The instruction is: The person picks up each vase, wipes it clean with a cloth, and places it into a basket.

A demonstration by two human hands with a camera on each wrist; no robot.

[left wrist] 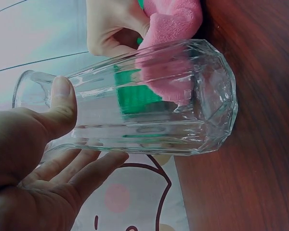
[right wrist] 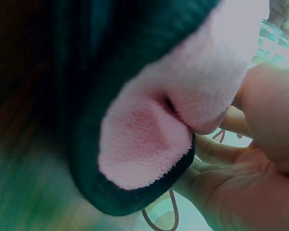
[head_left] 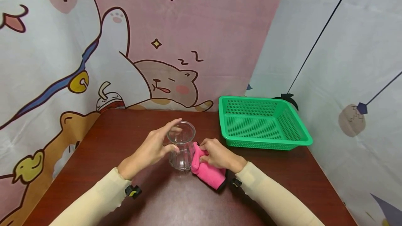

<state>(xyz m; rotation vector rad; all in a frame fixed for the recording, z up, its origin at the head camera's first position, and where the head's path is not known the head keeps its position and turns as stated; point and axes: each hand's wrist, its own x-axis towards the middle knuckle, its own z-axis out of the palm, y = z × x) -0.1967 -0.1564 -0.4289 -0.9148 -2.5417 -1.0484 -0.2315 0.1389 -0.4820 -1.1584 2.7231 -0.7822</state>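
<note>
A clear glass vase (head_left: 182,156) with a flared rim and faceted base stands on the table, near its middle. My left hand (head_left: 150,148) holds it round the neck; in the left wrist view the thumb lies along the near side of the glass, the other fingers behind it. Pinched in my right hand (head_left: 220,154) is a pink plush cloth (head_left: 211,174) with a dark edge. A bunched part of this cloth touches the vase's right side. The right wrist view shows the folded cloth close up, with some right fingertips hidden.
Behind and to the right, a green perforated plastic basket (head_left: 226,133) sits on the dark reddish-brown table (head_left: 169,201). A cartoon-printed curtain (head_left: 226,37) hangs along the back and both sides.
</note>
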